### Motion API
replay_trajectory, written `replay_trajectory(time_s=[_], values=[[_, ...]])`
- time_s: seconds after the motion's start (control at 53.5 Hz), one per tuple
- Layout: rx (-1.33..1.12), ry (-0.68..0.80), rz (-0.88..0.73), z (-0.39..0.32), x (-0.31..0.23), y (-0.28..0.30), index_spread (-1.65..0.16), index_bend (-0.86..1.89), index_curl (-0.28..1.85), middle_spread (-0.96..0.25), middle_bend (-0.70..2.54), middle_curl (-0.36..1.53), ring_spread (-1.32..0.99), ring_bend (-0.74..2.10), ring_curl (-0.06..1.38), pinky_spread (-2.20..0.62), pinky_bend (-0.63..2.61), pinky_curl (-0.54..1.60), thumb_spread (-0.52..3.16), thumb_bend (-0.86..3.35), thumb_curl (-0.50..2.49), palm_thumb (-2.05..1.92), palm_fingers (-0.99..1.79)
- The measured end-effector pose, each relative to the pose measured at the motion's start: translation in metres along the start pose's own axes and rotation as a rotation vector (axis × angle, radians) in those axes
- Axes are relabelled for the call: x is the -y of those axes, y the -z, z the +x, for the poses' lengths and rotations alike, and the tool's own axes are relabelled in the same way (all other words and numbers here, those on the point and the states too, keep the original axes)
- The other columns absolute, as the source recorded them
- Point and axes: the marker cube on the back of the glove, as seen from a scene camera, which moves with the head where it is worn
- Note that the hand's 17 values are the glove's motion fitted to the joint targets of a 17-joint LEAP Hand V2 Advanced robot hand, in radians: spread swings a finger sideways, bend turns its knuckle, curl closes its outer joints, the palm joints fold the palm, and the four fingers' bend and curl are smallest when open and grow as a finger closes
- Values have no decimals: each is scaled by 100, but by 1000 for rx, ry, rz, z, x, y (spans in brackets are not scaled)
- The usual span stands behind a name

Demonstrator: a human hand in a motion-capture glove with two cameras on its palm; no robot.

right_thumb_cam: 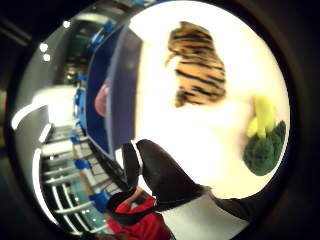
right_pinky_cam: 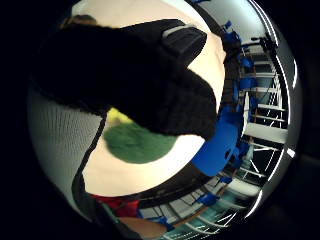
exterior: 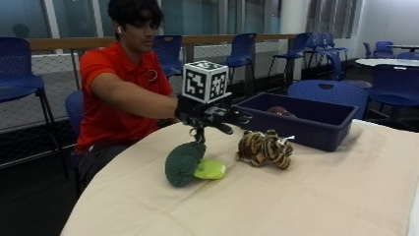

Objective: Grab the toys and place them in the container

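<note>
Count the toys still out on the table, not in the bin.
2. The green and yellow toy hangs from the gloved right hand, its base touching the cloth; the tiger toy lies beside the blue container. Something reddish already lies inside.

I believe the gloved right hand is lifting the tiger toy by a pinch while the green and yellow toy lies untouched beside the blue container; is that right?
Not quite: the toys are swapped. In the outside view the right hand pinches the top of the green and yellow toy, its base at the tablecloth, so whether it is lifted is unclear. The tiger toy lies untouched beside the blue container.
</note>
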Motion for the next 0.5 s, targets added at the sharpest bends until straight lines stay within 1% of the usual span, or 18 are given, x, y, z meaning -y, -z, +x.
replay_trajectory(time_s=[0.093, 0.206, 0.336, 0.411, 0.504], values=[[-25, -67, -50, 38, -15, -19, -34, 11, 22, -6, 11, 21, 3, 15, 20, 14, 131, 36, 100, -9, 25, -11, -28], [-44, -98, -94, 62, -25, -38, -32, 3, 18, -6, 9, 20, 4, 15, 20, 14, 138, 37, 99, -9, 23, -11, -37], [-61, -132, -192, 86, -31, -67, -31, 2, 14, -5, 10, 19, 5, 15, 20, 14, 145, 39, 98, -9, 21, -11, -39], [-50, -113, -240, 92, -32, -84, -31, 3, 12, -5, 11, 19, 5, 15, 20, 14, 148, 39, 98, -8, 21, -10, -37], [-21, -37, -182, 94, -30, -91, -31, 3, 10, -5, 10, 19, 6, 19, 21, 11, 149, 39, 102, -6, 21, -7, -33]])
